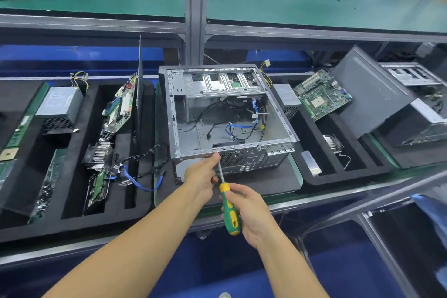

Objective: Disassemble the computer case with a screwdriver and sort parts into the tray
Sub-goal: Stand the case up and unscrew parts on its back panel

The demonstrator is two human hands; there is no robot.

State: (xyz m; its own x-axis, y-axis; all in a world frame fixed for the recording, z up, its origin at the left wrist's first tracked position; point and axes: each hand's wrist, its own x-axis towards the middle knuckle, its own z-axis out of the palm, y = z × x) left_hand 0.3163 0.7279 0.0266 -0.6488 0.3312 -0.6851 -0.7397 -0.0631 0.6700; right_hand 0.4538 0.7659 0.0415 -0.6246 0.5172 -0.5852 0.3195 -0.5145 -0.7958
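An opened grey computer case (227,113) lies on its side on a black mat at the centre of the bench, with black and blue cables inside. My right hand (249,210) grips the green and yellow handle of a screwdriver (229,208). Its metal shaft points up toward the case's near rear panel, by the fan grille. My left hand (202,174) pinches the shaft near its tip, right at the case's lower edge. A black foam tray (72,221) on the left holds a power supply (60,106), a motherboard (119,106), a heatsink, cables and small parts.
A second foam tray (314,180) on the right holds a motherboard (323,94), a power supply, a heatsink and a small bag. A dark side panel (370,94) leans over another case at far right. A green shelf with a further case runs above.
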